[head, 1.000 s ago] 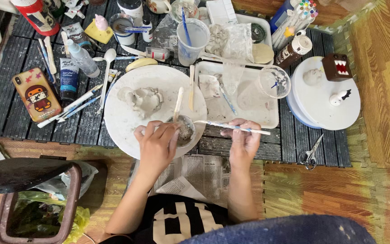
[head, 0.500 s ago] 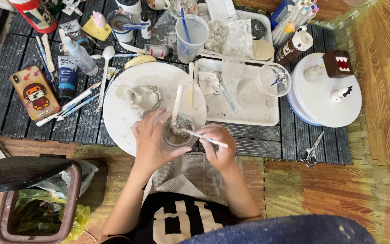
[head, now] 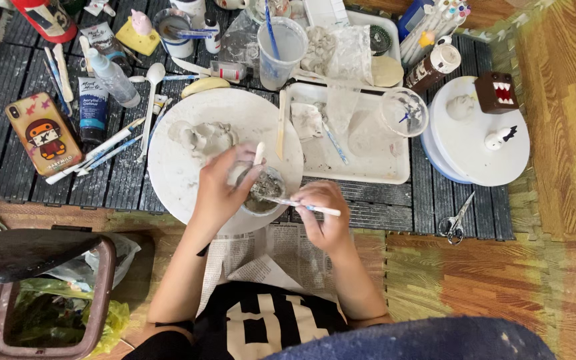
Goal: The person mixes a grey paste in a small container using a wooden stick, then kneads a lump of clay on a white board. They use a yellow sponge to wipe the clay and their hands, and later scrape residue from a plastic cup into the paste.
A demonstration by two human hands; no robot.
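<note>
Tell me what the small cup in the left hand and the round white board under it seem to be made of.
The small cup looks like clear plastic: grey paste shows through its wall. The left hand grips it. The round white board looks like matte plastic or coated wood, smeared with pale clay; which one is unclear.

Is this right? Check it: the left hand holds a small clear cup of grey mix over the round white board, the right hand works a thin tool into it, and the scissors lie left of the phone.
One thing is wrong. The scissors lie far right, below the white turntable, not by the phone. The head view shows the left hand holding the cup over the round white board while the right hand works the thin tool.
</note>
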